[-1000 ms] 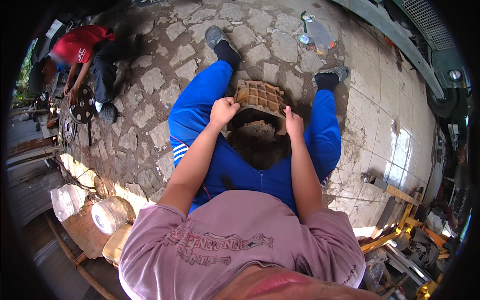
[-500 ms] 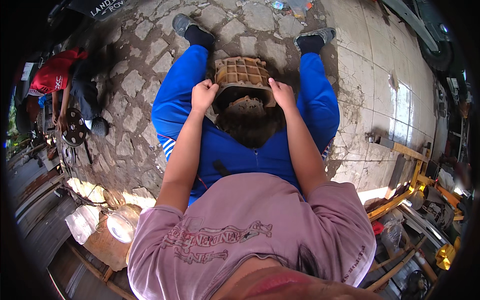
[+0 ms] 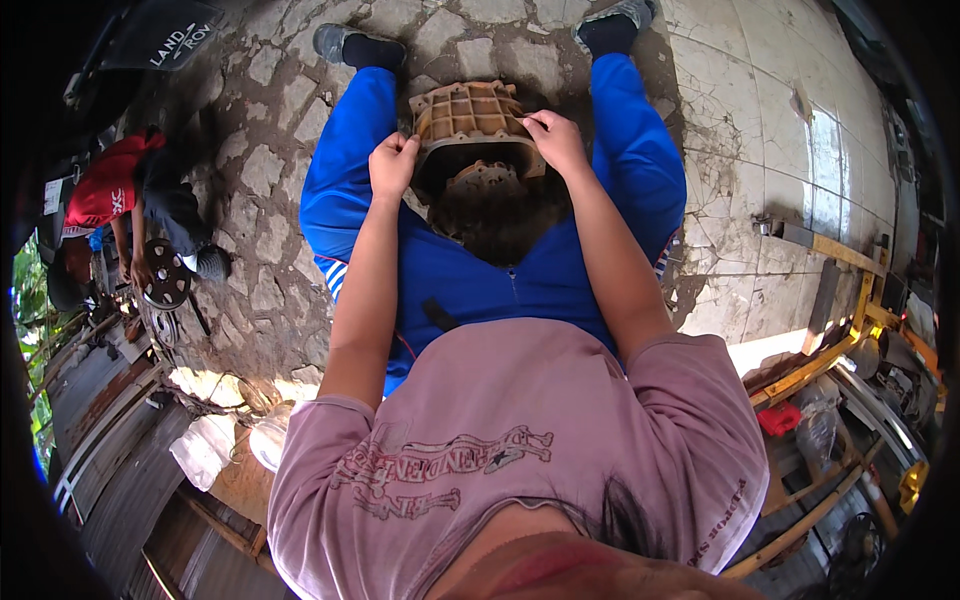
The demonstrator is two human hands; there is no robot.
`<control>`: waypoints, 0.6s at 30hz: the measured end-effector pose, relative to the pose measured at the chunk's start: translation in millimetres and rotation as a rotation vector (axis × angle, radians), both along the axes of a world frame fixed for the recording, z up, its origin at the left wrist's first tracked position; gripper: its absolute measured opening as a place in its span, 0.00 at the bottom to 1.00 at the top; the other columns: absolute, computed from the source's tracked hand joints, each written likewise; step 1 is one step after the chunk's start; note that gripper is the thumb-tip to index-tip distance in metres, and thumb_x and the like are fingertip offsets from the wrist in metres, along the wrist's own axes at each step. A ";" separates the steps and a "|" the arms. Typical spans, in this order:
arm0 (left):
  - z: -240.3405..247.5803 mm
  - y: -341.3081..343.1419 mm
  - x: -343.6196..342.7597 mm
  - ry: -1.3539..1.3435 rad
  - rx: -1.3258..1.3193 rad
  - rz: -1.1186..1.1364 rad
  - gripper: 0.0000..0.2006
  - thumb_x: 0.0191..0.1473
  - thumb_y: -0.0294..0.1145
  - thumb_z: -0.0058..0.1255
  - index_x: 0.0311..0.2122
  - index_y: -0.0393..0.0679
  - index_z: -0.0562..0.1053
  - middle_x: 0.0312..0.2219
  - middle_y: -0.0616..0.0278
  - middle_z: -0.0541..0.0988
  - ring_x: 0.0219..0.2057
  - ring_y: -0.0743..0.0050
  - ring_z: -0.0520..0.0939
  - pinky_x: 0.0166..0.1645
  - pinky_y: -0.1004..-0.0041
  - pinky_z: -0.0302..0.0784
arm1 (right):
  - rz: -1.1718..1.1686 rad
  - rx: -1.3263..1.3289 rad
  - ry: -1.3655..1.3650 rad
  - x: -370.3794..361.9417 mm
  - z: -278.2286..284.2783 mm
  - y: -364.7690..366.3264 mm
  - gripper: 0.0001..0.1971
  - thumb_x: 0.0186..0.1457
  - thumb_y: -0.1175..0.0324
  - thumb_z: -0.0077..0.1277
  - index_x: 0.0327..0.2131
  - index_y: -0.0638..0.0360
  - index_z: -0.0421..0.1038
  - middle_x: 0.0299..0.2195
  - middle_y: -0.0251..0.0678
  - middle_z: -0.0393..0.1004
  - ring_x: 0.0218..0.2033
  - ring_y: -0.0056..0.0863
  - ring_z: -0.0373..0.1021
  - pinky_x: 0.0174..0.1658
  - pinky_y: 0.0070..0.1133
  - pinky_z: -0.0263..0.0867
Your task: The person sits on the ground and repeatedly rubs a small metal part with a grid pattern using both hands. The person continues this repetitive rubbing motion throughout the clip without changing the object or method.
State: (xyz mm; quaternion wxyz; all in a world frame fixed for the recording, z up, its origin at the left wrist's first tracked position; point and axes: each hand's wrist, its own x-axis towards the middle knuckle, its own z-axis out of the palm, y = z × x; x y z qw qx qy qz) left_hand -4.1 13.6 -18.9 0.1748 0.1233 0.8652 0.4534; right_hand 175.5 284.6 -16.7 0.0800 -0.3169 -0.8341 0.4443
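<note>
Now, in our head view, the rust-brown ribbed casing [image 3: 470, 112] sits at twelve o'clock, between our blue-trousered legs [image 3: 348, 175]. At its eight o'clock, our left hand [image 3: 393, 165] keeps its fingers curled together by the edge; whether they clamp it, we cannot tell. At its three o'clock, our right hand [image 3: 556, 142], thumb raised moments ago, now bends its fingertips in toward the ribs, grip unclear: a change of hold, we judge. Near nine o'clock, a co-worker [image 3: 105, 190] handles a black wheel [image 3: 166, 288].
</note>
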 end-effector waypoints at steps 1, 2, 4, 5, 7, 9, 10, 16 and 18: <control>-1.5 -0.5 -0.3 0.003 0.004 0.006 0.20 0.59 0.41 0.62 0.23 0.38 0.72 0.15 0.59 0.74 0.20 0.76 0.70 0.30 0.67 0.72 | -0.007 0.006 0.039 -0.3 4.8 -0.4 0.15 0.64 0.58 0.57 0.45 0.58 0.82 0.39 0.44 0.84 0.41 0.40 0.82 0.46 0.31 0.74; -2.6 -2.5 -0.7 0.004 -0.033 -0.003 0.19 0.60 0.42 0.61 0.25 0.38 0.73 0.17 0.59 0.76 0.21 0.75 0.73 0.31 0.67 0.73 | 0.029 0.006 0.058 0.7 9.9 -1.0 0.14 0.64 0.60 0.58 0.45 0.59 0.82 0.40 0.44 0.85 0.41 0.40 0.82 0.45 0.30 0.74; -2.6 -3.7 -0.2 -0.001 -0.026 0.015 0.17 0.61 0.42 0.61 0.27 0.38 0.74 0.18 0.60 0.78 0.22 0.76 0.75 0.32 0.68 0.74 | 0.119 -0.008 0.060 3.0 19.7 -5.1 0.13 0.63 0.61 0.59 0.44 0.60 0.82 0.42 0.42 0.85 0.41 0.39 0.82 0.45 0.30 0.75; -2.7 -4.6 0.6 -0.003 -0.023 0.024 0.16 0.61 0.41 0.61 0.28 0.38 0.75 0.19 0.60 0.78 0.23 0.76 0.75 0.33 0.69 0.74 | 0.165 -0.014 0.062 3.3 22.8 -6.7 0.13 0.63 0.62 0.59 0.44 0.60 0.82 0.43 0.41 0.85 0.41 0.39 0.82 0.45 0.30 0.75; 0.4 -2.0 1.8 0.023 -0.019 0.036 0.14 0.61 0.40 0.60 0.33 0.39 0.77 0.22 0.61 0.80 0.24 0.76 0.77 0.35 0.69 0.75 | 0.268 0.058 0.080 6.2 18.5 -12.1 0.12 0.61 0.63 0.60 0.41 0.61 0.83 0.48 0.39 0.84 0.41 0.40 0.82 0.45 0.30 0.76; 0.3 -1.7 3.4 0.037 0.005 0.043 0.13 0.62 0.40 0.60 0.36 0.39 0.78 0.24 0.63 0.81 0.27 0.79 0.77 0.36 0.72 0.75 | 0.277 0.049 0.050 7.8 18.0 -13.7 0.15 0.60 0.59 0.61 0.42 0.60 0.83 0.44 0.43 0.84 0.45 0.44 0.80 0.49 0.34 0.76; -1.3 -1.6 3.5 0.038 0.027 0.043 0.13 0.63 0.40 0.60 0.38 0.39 0.78 0.25 0.65 0.80 0.28 0.81 0.77 0.36 0.73 0.74 | 0.256 0.019 0.045 7.8 17.9 -14.1 0.15 0.60 0.58 0.61 0.42 0.60 0.83 0.44 0.44 0.84 0.45 0.45 0.80 0.50 0.34 0.76; 1.3 -1.3 4.9 0.044 -0.028 -0.023 0.11 0.64 0.38 0.59 0.44 0.41 0.79 0.27 0.67 0.81 0.30 0.82 0.78 0.38 0.75 0.75 | 0.248 0.165 -0.014 18.4 14.0 -3.8 0.14 0.58 0.59 0.65 0.40 0.61 0.83 0.45 0.44 0.84 0.44 0.45 0.81 0.49 0.34 0.76; 2.1 -2.0 5.2 0.041 -0.028 -0.035 0.11 0.64 0.38 0.58 0.44 0.42 0.79 0.27 0.67 0.81 0.29 0.82 0.78 0.38 0.74 0.75 | 0.211 0.215 0.087 16.4 9.5 -13.5 0.13 0.56 0.62 0.67 0.39 0.61 0.82 0.42 0.43 0.84 0.43 0.46 0.80 0.48 0.34 0.76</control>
